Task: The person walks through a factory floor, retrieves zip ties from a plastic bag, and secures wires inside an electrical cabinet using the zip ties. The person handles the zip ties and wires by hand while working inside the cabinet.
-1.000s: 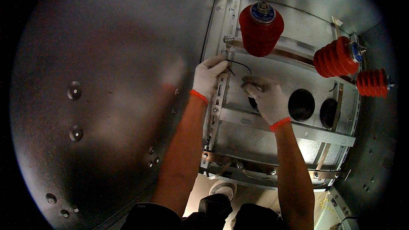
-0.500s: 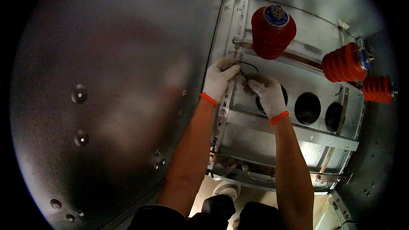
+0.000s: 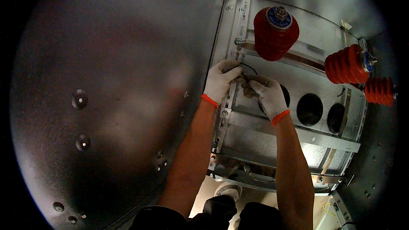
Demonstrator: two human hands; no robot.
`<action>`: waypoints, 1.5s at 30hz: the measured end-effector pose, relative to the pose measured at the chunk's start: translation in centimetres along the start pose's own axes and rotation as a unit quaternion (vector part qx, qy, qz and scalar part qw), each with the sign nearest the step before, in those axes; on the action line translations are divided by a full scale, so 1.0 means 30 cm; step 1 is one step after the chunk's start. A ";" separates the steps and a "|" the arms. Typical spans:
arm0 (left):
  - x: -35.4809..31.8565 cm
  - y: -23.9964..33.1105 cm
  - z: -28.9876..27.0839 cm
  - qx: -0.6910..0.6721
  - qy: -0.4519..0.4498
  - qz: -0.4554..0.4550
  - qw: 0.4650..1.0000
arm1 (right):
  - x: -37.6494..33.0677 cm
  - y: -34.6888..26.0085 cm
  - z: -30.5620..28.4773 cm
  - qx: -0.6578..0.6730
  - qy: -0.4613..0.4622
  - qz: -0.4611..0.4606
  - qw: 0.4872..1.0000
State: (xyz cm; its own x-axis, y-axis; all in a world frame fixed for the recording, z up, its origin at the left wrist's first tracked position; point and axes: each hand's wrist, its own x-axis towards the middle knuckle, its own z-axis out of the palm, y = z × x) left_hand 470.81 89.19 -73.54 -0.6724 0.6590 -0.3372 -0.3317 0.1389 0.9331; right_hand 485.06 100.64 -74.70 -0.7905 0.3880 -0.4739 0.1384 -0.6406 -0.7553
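Both my hands wear white gloves with orange cuffs and meet near the slotted metal upright [image 3: 243, 19]. My left hand [image 3: 220, 81] pinches a thin black strand [image 3: 250, 67], a wire or a cable tie; I cannot tell which. Part of it curves away above my right hand [image 3: 271, 95], and a short length spans the gap between the hands. My right hand's fingers are closed on its lower end. The fingertips hide most of what they grip. Behind the right wrist, a round black opening is partly covered.
Three ribbed red insulators stick out: a large one [image 3: 275, 36] above my hands, others [image 3: 347, 64] [image 3: 378, 91] at right. A metal bar [image 3: 300, 58] runs behind them. Lower down are a cross rail [image 3: 294, 131] and a round black opening [image 3: 309, 109]. A dark metal wall [image 3: 128, 64] stands left.
The view has shifted slightly, so the cabinet parts sit a little further right and lower. Both hands stay together on the black strand, with only small finger movement.
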 end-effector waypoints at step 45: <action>-0.011 0.013 0.003 -0.049 -0.013 -0.024 0.998 | -0.045 -0.055 0.034 0.077 0.026 0.040 0.996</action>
State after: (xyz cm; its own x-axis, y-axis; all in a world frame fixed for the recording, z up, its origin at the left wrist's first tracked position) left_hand 470.97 89.10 -73.06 -0.6374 0.6716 -0.3776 -0.4271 0.0999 0.8987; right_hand 485.30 100.49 -72.34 -0.7483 0.3631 -0.5551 0.1030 -0.7632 -0.6379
